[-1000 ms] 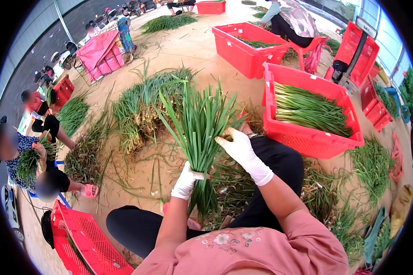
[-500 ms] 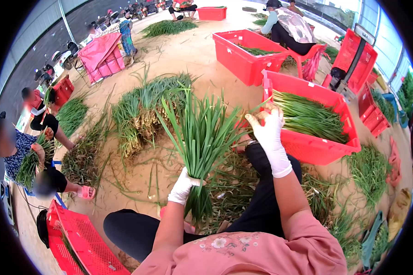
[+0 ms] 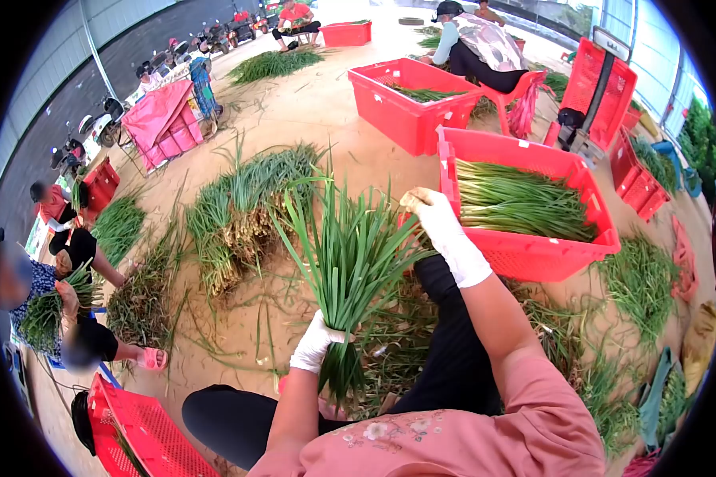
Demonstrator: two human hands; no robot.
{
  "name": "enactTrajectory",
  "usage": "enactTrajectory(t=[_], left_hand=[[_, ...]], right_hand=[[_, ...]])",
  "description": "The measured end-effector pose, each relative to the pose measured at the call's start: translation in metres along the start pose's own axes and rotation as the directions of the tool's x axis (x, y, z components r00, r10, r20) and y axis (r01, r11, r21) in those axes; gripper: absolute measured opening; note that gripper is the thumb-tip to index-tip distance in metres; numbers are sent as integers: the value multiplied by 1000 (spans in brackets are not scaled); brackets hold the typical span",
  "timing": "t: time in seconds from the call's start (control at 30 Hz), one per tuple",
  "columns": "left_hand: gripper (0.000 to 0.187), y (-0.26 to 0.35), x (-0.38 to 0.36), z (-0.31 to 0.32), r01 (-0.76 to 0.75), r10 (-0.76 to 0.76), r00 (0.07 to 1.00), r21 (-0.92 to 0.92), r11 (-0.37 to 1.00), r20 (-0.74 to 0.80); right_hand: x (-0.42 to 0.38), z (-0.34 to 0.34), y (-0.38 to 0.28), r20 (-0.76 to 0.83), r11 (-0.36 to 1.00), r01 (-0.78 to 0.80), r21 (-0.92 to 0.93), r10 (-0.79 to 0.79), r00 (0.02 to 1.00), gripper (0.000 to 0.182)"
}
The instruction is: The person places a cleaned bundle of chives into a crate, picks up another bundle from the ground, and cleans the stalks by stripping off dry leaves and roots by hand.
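Observation:
A bunch of long green leafy stalks (image 3: pixel 344 266) stands upright above my lap, its tips fanned out. My left hand (image 3: pixel 320 342), in a white glove, is wrapped round its lower part. Up at the right of the bunch is my gloved right hand (image 3: pixel 428 208), its fingers bent together near the leaf tips; what they hold, if anything, is too small to make out. Just right of that hand, a red crate (image 3: pixel 533 256) holds neatly laid green stalks (image 3: pixel 525 200).
A heap of stalks with roots (image 3: pixel 250 211) lies ahead to the left. Another red crate (image 3: pixel 398 119) stands beyond. Loose leaves (image 3: pixel 406 342) litter the floor by my legs. Co-workers sit at the left and far back; a perforated red crate (image 3: pixel 147 429) is at the lower left.
My right hand has moved left, closer to the bunch, and its fingers have come together. My left hand still grips the bunch. The surroundings have shifted slightly left in view.

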State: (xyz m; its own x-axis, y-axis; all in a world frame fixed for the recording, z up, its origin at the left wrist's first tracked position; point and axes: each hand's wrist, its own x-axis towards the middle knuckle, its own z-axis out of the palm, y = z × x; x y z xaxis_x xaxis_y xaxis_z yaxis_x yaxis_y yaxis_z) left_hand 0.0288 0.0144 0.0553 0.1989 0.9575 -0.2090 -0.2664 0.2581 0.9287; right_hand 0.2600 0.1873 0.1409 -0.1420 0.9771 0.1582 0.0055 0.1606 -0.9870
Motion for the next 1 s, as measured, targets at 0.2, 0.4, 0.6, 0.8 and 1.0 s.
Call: enactTrajectory(t=[0.2, 0.4, 0.6, 0.8, 1.0], left_hand=[[55, -9, 7, -2, 37, -39, 998, 50, 998, 50], [51, -11, 10, 2, 40, -43, 998, 60, 997, 45], [49, -15, 14, -5, 29, -35, 998, 111, 993, 47], [44, -14, 13, -4, 5, -10, 998, 91, 996, 58], [39, -23, 16, -3, 6, -14, 998, 155, 988, 57]], right_hand=[[-14, -6, -3, 292, 883, -381, 275, 300, 908, 35], [-8, -6, 7, 56, 934, 143, -327, -132, 990, 16], [14, -41, 18, -182, 395, 62, -916, -549, 816, 16], [-15, -30, -15, -135, 613, 221, -758, -480, 867, 34], [-28, 13, -7, -6, 806, 128, -578, -161, 987, 13]])
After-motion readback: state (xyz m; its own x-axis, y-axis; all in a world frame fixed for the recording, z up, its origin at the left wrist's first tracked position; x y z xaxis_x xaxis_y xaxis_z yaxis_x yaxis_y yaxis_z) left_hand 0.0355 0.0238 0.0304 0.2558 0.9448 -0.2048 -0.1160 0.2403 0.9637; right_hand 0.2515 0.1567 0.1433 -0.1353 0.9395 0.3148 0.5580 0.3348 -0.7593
